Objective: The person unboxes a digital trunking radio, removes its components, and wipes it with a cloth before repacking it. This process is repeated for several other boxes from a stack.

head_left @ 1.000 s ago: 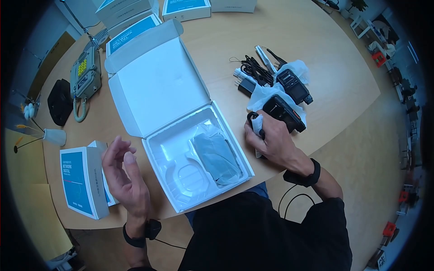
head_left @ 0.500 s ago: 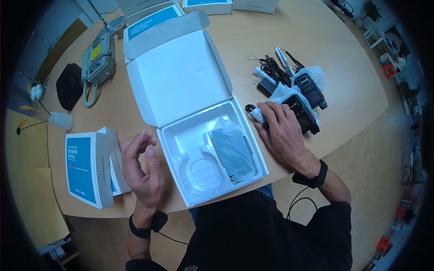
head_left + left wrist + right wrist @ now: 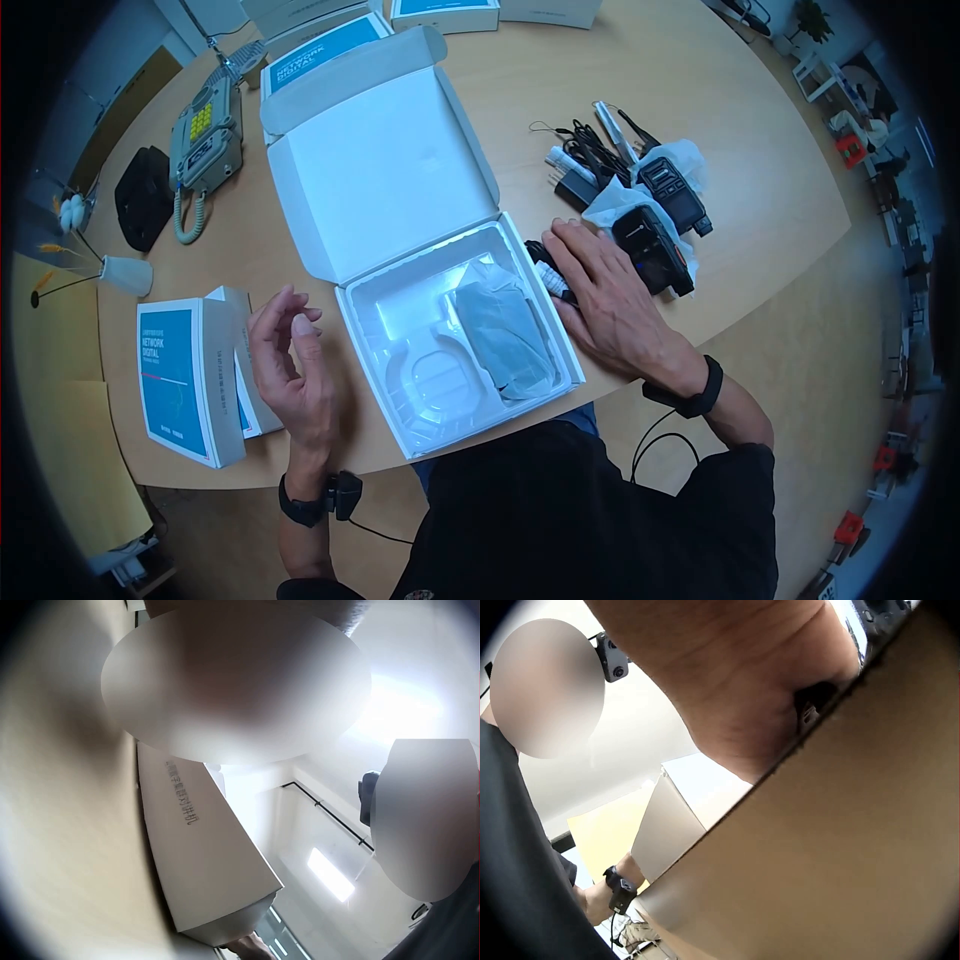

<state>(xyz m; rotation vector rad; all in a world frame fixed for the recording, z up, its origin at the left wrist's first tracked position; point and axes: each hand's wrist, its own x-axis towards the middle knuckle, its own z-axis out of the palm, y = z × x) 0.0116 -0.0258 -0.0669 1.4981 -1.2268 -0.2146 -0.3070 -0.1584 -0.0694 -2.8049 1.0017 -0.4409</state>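
In the head view my right hand (image 3: 615, 295) lies palm down at the right side of the open white box (image 3: 375, 385), its fingers stretched out. A black cable coil with a white wrap (image 3: 548, 275) sits between that hand and the box wall, partly hidden under the hand. Just beyond the fingertips is a black handheld radio (image 3: 652, 248) on a whitish wrapper. My left hand (image 3: 295, 375) hovers left of the box with loosely bent fingers and nothing in it. A wrapped item (image 3: 503, 335) fills the right compartment of the box's clear plastic tray (image 3: 435, 385).
A second radio (image 3: 675, 195), a black charger plug (image 3: 575, 190) and a dark cable bundle (image 3: 592, 148) lie at right. Blue-and-white boxes (image 3: 178, 380) stand at left, with more at the back. A telephone (image 3: 207, 135), black pouch (image 3: 143, 198) and white vase (image 3: 127, 275) line the left side.
My right hand held the cable coil raised a second ago; its fingers have since straightened and the coil is lower, beside the box. The left hand stays loosely bent. The head view has shifted slightly.
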